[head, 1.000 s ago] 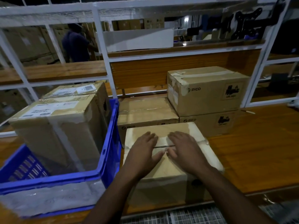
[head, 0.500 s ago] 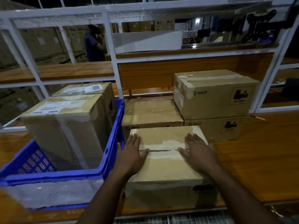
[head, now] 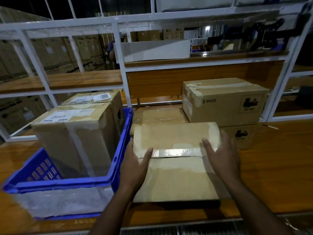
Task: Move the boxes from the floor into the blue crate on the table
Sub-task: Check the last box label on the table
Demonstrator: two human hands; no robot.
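Observation:
A taped cardboard box (head: 176, 138) is in front of me over the wooden table (head: 274, 167), just right of the blue crate (head: 122, 146). My left hand (head: 133, 167) grips its left edge, thumb on top and fingers down the side next to the crate wall. My right hand (head: 221, 158) grips the right edge the same way. The box's near edge seems raised, with a dark shadow beneath it. Two labelled cardboard boxes (head: 76, 133) stand inside the crate and fill its far half.
Two stacked PICO cartons (head: 223, 102) sit at the back right, a flat carton (head: 157, 116) right behind the held box. A white metal shelf frame (head: 120, 65) rises behind the table. A person (head: 111, 53) stands far behind it.
My hands slid apart from the top middle of the box to its left and right edges and took hold. The box now looks tipped up at the front.

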